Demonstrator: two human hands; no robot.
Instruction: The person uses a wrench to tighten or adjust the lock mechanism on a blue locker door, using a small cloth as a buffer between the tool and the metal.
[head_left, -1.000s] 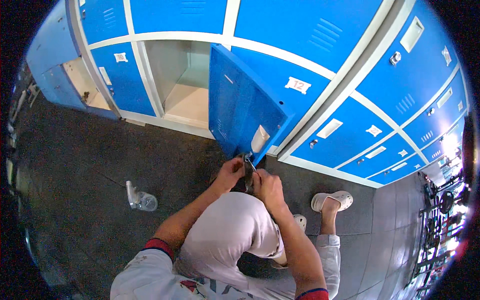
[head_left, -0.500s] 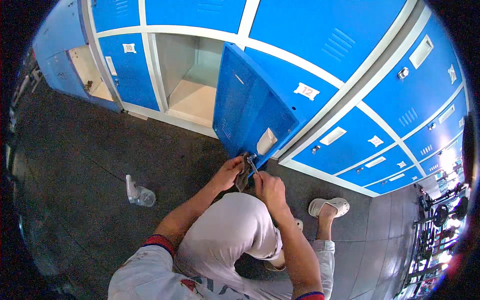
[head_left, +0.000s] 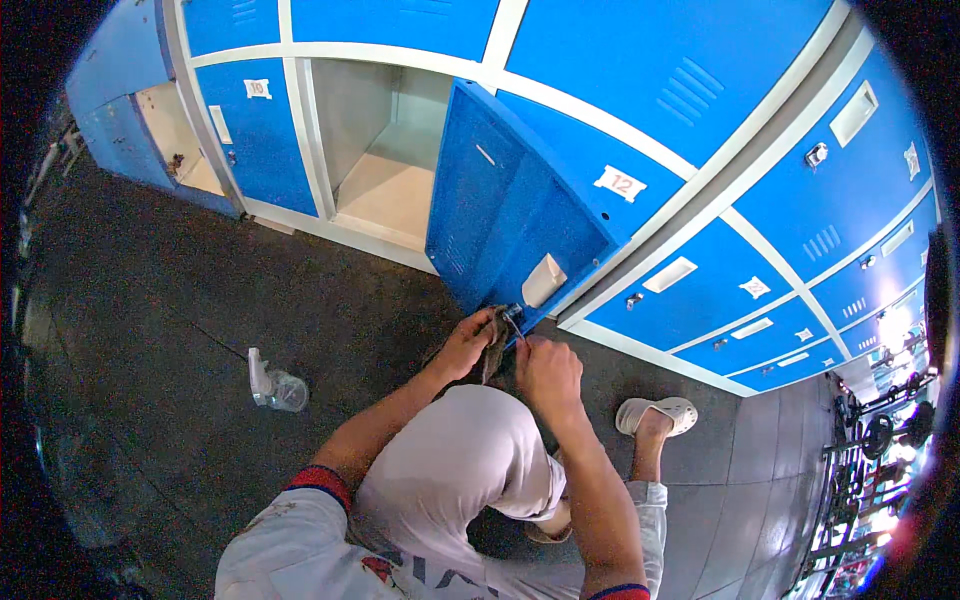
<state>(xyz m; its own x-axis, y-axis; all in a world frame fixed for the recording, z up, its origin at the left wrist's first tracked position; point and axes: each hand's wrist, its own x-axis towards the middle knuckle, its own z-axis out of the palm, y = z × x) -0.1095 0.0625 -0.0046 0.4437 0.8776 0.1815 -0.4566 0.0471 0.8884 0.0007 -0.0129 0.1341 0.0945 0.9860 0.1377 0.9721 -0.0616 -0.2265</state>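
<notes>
An open blue locker door stands out from its pale-lined compartment, with a light handle recess and a metal lock near its lower outer corner. My left hand is closed on a greyish-brown rag bunched against the lock. Just to the right, my right hand grips a slim metal tool, probably a wrench, whose end reaches the lock; the exact contact is too small to make out.
Closed blue lockers surround the open one. A clear plastic spray bottle lies on the dark floor at left. My bent knee is below my hands, my sandalled foot at right. Barbell racks line the far right.
The door has swung slightly rightward, and both my hands have shifted a little right with it, still at the lock. The view has shifted slightly too.
</notes>
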